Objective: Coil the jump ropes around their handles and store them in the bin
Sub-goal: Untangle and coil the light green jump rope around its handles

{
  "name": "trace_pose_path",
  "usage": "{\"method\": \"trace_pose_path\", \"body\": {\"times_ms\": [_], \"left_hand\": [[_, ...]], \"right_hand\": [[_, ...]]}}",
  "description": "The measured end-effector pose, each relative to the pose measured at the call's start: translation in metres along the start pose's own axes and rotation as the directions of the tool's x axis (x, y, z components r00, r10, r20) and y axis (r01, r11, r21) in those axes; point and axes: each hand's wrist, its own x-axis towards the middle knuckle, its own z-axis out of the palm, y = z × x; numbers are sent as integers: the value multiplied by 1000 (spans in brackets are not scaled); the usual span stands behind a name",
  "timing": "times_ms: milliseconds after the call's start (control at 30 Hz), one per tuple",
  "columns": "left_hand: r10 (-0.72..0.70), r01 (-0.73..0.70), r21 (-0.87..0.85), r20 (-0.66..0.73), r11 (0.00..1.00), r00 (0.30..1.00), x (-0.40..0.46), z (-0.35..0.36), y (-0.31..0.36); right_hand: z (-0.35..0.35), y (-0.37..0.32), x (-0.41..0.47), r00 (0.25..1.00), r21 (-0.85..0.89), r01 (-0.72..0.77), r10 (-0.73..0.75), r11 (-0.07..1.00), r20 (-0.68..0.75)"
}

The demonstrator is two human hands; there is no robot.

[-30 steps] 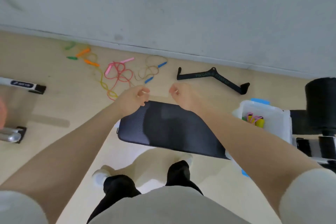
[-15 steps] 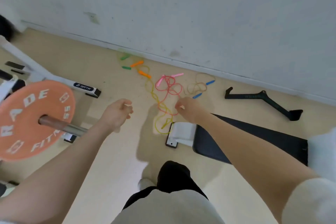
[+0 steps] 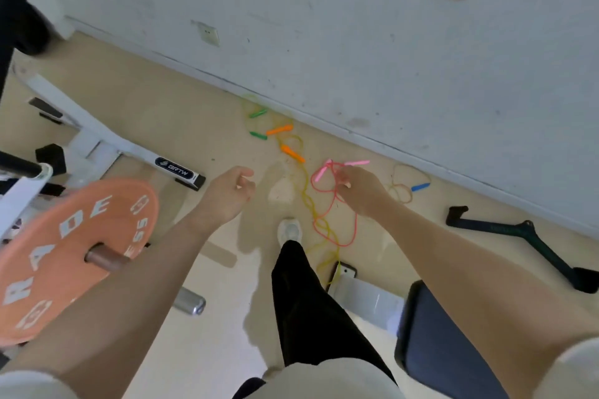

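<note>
Floor (image 3: 181,126): pink rope (image 3: 327,204) trails from wall toward person.

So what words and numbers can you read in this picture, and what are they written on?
"GRTW": white letters on the dark label of the white rack foot.
"RADE": big white letters on the orange weight plate; the word's start is cut off.
"55": on the same plate, near its rim.
Other white marks on the plate: too blurred to read.
Black cable handle: any marks are too faint to read.

Bare floor (image 3: 201,139) between weight plate (image 3: 69,256) and ropes (image 3: 324,204)
</note>
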Motion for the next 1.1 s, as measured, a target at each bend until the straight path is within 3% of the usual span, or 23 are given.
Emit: {"method": "trace_pose_path", "body": {"times_ms": [300, 433, 700, 1000, 1100], "left_hand": [[-99, 93, -68, -92, 993, 991, 252, -30, 9], [-110, 105, -61, -89, 993, 990, 346, -17, -29], [-112, 122, 171, -69, 978, 991, 540, 36, -139], [76, -106, 383, 92, 918, 993, 721, 108, -282], [120, -241, 633, 228, 736, 966, 768, 128, -305]], "right_hand": [[-21, -43, 262, 986, -84, 10, 4, 996, 166], [21, -45, 363, 969, -123, 19, 12, 992, 247], [139, -26, 546, 959, -150, 75, -30, 986, 281], [263, -35, 761, 953, -258, 221, -152, 941, 262], [297, -39, 821, 954, -287, 250, -185, 924, 238]]}}
